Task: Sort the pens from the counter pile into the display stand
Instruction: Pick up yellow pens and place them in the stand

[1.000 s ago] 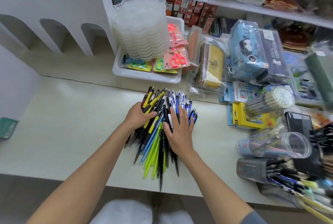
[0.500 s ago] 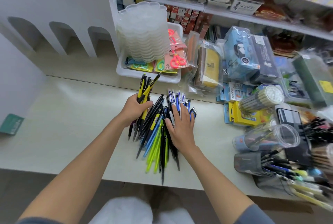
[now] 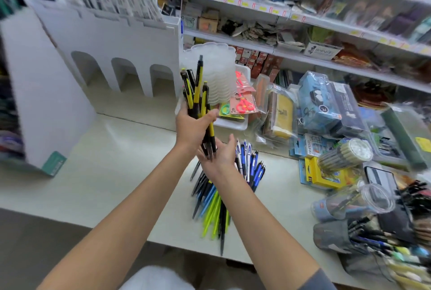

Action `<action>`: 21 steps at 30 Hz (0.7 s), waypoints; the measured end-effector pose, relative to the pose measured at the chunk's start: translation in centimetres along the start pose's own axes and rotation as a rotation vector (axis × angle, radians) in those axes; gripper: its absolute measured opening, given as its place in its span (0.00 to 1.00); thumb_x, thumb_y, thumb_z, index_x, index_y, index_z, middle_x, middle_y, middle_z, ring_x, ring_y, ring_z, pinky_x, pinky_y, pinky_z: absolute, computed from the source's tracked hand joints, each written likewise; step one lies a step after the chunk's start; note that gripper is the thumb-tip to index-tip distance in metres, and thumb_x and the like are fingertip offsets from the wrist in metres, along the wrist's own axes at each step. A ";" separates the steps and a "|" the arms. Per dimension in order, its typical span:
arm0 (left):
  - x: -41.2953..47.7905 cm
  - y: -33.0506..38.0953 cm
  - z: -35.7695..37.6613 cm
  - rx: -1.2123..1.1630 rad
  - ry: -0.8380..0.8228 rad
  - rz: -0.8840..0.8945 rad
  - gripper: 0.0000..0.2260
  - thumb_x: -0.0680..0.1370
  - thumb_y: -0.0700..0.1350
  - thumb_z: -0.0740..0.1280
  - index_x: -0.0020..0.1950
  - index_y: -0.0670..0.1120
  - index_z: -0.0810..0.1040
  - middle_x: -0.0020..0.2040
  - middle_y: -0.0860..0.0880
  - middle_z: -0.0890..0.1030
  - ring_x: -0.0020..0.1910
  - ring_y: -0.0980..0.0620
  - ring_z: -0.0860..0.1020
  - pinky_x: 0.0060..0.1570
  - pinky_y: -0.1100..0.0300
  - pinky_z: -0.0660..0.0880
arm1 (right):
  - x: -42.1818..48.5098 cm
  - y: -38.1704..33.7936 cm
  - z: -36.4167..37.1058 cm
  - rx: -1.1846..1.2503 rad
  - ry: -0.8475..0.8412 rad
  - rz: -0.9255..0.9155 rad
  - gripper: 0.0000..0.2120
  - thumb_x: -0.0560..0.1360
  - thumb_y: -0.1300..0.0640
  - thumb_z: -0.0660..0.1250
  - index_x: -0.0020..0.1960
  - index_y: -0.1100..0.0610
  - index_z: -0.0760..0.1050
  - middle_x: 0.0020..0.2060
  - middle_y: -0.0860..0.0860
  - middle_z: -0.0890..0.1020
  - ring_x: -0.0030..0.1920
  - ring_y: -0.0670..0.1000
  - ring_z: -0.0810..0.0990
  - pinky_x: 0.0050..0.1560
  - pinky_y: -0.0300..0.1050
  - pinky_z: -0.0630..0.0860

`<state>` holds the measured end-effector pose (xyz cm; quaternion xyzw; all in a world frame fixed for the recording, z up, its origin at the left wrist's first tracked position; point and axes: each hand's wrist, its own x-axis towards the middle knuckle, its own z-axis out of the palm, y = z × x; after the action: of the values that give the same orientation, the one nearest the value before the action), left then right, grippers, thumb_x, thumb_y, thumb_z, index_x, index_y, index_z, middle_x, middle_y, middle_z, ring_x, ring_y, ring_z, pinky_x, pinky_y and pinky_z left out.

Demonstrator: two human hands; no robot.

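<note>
My left hand (image 3: 191, 126) grips a bunch of black-and-yellow pens (image 3: 197, 94), held upright above the counter. Just below it, my right hand (image 3: 220, 155) is open, palm up, with the lower tips of the bunch against its palm. Under my right forearm the pile of pens (image 3: 214, 205) lies on the pale counter (image 3: 105, 173): blue, black and lime green ones. The white display stand (image 3: 112, 33) with arched openings rises at the back left, its upper slots holding packaged pens.
A stack of clear plastic trays (image 3: 217, 68) sits in a white bin behind the pens. Boxed and bagged stationery (image 3: 326, 108) crowds the counter's right side, with pen cups (image 3: 354, 201) at the right front. Shelves (image 3: 291, 17) run along the back wall.
My left hand lifted the black-and-yellow pens off the pile and raised them upright. My right hand left the pile and turned palm up beneath the bunch. The camera tilted upward.
</note>
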<state>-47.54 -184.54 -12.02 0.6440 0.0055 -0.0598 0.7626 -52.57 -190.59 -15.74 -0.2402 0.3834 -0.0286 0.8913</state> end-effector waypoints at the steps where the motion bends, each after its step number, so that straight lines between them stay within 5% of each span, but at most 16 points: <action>1: -0.2 0.2 -0.4 0.008 -0.004 0.016 0.17 0.70 0.42 0.78 0.55 0.50 0.76 0.48 0.47 0.84 0.50 0.46 0.83 0.55 0.50 0.80 | -0.4 0.0 0.5 0.039 0.007 0.010 0.33 0.80 0.36 0.53 0.68 0.62 0.71 0.59 0.64 0.79 0.57 0.62 0.81 0.48 0.51 0.82; 5: -0.6 1.6 -1.8 -0.023 -0.025 -0.018 0.20 0.70 0.39 0.77 0.58 0.44 0.75 0.48 0.47 0.83 0.48 0.49 0.84 0.50 0.56 0.80 | -1.4 0.1 1.8 0.072 -0.056 0.003 0.32 0.81 0.37 0.52 0.68 0.63 0.71 0.58 0.65 0.80 0.59 0.62 0.80 0.62 0.55 0.77; 10: -2.2 1.7 -2.1 -0.055 -0.107 -0.082 0.10 0.75 0.38 0.72 0.55 0.37 0.79 0.40 0.48 0.83 0.41 0.50 0.82 0.44 0.57 0.79 | -3.2 -0.1 3.7 -0.116 -0.215 -0.103 0.31 0.83 0.38 0.45 0.61 0.59 0.77 0.57 0.60 0.82 0.64 0.57 0.78 0.67 0.50 0.72; 13: -2.4 2.2 -3.3 -0.020 -0.232 0.017 0.06 0.80 0.39 0.68 0.52 0.38 0.73 0.37 0.48 0.78 0.35 0.51 0.78 0.36 0.62 0.75 | -5.0 -1.5 4.0 -0.468 -0.171 -0.404 0.29 0.79 0.34 0.49 0.62 0.54 0.74 0.60 0.56 0.80 0.65 0.54 0.75 0.68 0.51 0.68; 17: -3.3 2.1 -3.8 0.045 -0.192 -0.014 0.08 0.80 0.41 0.67 0.48 0.35 0.74 0.37 0.37 0.76 0.32 0.43 0.77 0.30 0.60 0.74 | -8.6 -2.1 4.0 -0.675 -0.395 -0.923 0.27 0.76 0.41 0.53 0.70 0.53 0.67 0.67 0.50 0.72 0.68 0.44 0.69 0.65 0.33 0.67; 21: -3.2 1.2 -4.0 0.052 -0.248 -0.179 0.13 0.72 0.46 0.69 0.50 0.38 0.75 0.39 0.43 0.75 0.39 0.49 0.77 0.38 0.59 0.72 | -9.7 0.9 2.7 -0.977 -0.543 -1.153 0.26 0.73 0.55 0.54 0.71 0.53 0.68 0.69 0.52 0.71 0.72 0.49 0.67 0.72 0.53 0.65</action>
<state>-50.37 -180.13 -11.28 0.6481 -0.0330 -0.2065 0.7322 -57.59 -186.41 -8.07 -0.7619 -0.0621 -0.2541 0.5926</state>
